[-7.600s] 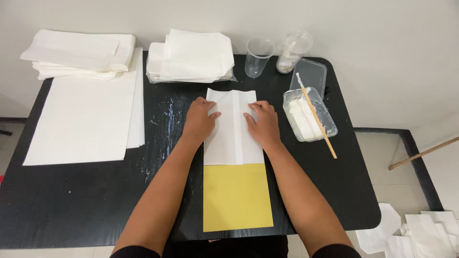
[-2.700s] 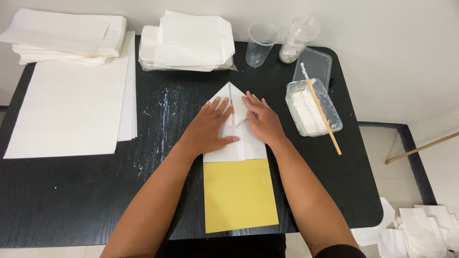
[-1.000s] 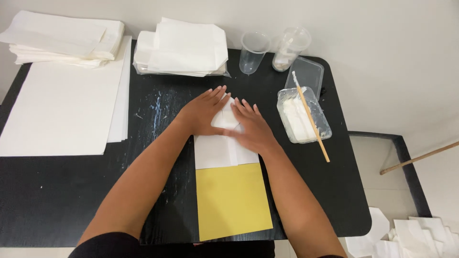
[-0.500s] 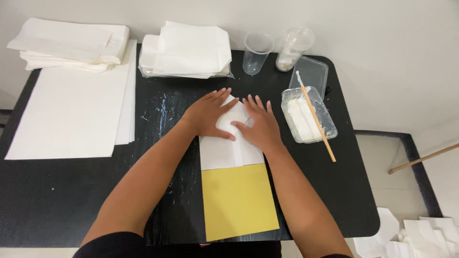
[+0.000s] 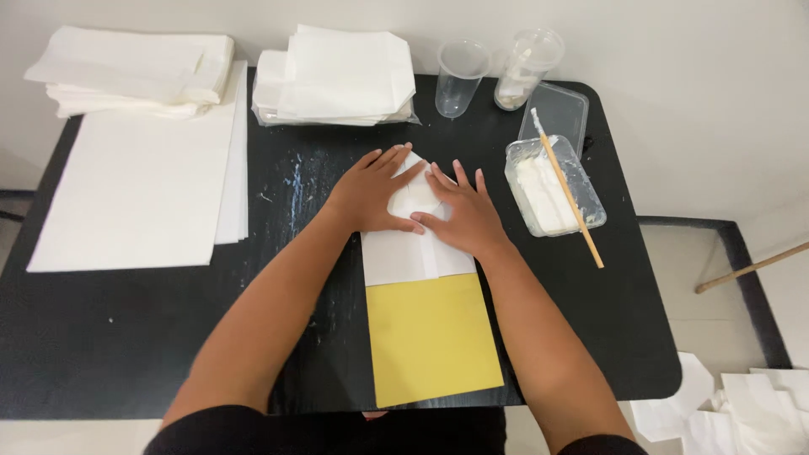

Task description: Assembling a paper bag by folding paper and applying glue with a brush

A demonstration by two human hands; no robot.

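Under both flat palms lies the folded top of a white paper piece [image 5: 419, 253] on the black table [image 5: 126, 337]. Left hand [image 5: 371, 192] and right hand [image 5: 462, 215] press down with fingers spread, grasping nothing. Just below the hands, a yellow sheet [image 5: 431, 337] adjoins the white paper. Right of the right hand stands a clear container of paste [image 5: 552, 187] with a wooden stick [image 5: 573, 202] across it. Left of the hands lies a stack of large white sheets [image 5: 143, 190].
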